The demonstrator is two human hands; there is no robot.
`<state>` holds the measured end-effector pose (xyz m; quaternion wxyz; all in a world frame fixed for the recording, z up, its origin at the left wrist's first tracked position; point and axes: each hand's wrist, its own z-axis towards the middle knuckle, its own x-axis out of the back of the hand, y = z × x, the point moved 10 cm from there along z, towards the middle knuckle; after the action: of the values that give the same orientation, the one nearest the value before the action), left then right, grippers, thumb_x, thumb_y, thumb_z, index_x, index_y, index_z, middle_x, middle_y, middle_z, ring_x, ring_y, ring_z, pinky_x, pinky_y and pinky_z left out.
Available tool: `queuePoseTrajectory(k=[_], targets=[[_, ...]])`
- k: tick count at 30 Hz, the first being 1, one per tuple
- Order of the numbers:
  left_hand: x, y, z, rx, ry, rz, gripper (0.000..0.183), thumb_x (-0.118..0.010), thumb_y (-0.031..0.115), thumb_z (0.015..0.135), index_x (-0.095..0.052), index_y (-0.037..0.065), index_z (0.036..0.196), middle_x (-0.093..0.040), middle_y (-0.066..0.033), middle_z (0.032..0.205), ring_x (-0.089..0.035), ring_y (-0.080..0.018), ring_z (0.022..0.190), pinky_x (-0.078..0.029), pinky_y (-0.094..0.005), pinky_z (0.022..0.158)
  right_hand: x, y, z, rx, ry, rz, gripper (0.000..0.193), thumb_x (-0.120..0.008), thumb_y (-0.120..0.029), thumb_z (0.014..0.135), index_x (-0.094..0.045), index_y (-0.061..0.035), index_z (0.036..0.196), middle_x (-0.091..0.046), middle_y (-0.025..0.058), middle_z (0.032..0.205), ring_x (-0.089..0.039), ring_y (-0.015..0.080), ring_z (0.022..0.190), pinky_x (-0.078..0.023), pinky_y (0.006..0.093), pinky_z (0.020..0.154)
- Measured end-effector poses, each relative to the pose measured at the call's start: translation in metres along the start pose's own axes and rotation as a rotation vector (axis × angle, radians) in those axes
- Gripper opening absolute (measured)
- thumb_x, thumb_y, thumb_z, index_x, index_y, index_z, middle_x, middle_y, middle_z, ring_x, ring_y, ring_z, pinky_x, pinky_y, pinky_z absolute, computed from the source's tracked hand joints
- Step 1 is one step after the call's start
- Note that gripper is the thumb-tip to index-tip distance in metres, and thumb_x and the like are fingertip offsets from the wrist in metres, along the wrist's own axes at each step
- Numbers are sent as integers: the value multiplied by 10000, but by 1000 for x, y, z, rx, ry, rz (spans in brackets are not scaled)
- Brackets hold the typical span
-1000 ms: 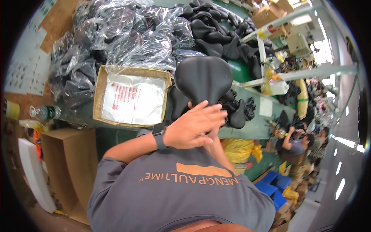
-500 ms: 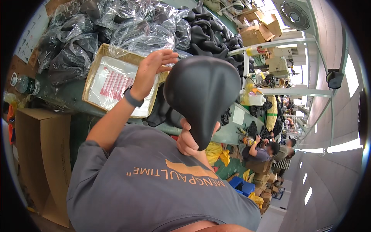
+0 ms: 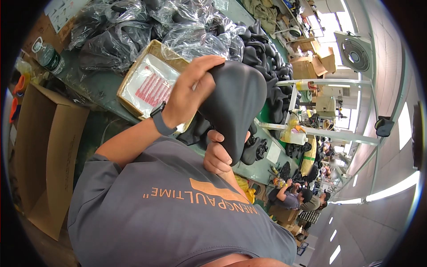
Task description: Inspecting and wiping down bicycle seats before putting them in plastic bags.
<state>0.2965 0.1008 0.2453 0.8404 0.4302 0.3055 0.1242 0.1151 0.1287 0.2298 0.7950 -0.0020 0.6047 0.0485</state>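
Note:
A smooth black bicycle saddle (image 3: 238, 95) is held up in front of my chest, its wide rear end away from me and its nose toward me. My right hand (image 3: 217, 155) wraps around the nose from beneath, with the thumb along its left side. My left hand (image 3: 193, 91), a dark watch on its wrist, rests against the left edge of the saddle's wide end. Its fingers are bent over that edge; the fingertips are partly hidden. Behind the left wrist lies a shallow cardboard tray (image 3: 122, 92) holding a white plastic bag (image 3: 153, 84) with red print.
Plastic-wrapped saddles (image 3: 120, 44) are heaped on the green table, with bare black saddles (image 3: 255, 51) beside them. A water bottle (image 3: 48, 58) stands at the far left above an open cardboard box (image 3: 44, 155). A metal frame (image 3: 329, 133) rises at right; people (image 3: 291, 196) sit beyond.
My left hand has gone from spread and apart to bent against the saddle's edge. The saddle has turned slightly and moved a little toward me; the view has shifted too.

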Motion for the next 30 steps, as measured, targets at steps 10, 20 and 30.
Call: queuePoseTrajectory(k=[10, 20, 30], targets=[[35, -45, -2, 313, 200, -303, 371, -576, 280, 1144, -682, 8, 1373, -722, -136, 1333, -679, -212, 1225, -512, -351, 1083, 33, -6, -20, 93, 327, -342, 1043, -552, -867, 955, -355, 7, 1489, -511, 61, 758, -413, 109, 401, -321, 263, 379], [-72, 37, 47, -204, -386, 727, 752, -880, 477, 819, -670, 71, 1416, -682, -186, 1334, -643, -413, 1237, -514, -489, 1088, 46, -16, -41, 39, 680, -657, 939, -649, -769, 965, -453, 25, 1426, -524, 117, 754, -381, 131, 398, -326, 257, 368], [-100, -48, 49, -52, -725, 421, 520, -868, 315, 870, -749, 63, 1310, -754, -130, 1297, -677, -367, 1165, -537, -441, 1009, 49, -6, -71, 142, 737, -484, 968, -590, -806, 975, -471, 54, 1403, -524, 109, 734, -377, 136, 402, -319, 261, 359]])
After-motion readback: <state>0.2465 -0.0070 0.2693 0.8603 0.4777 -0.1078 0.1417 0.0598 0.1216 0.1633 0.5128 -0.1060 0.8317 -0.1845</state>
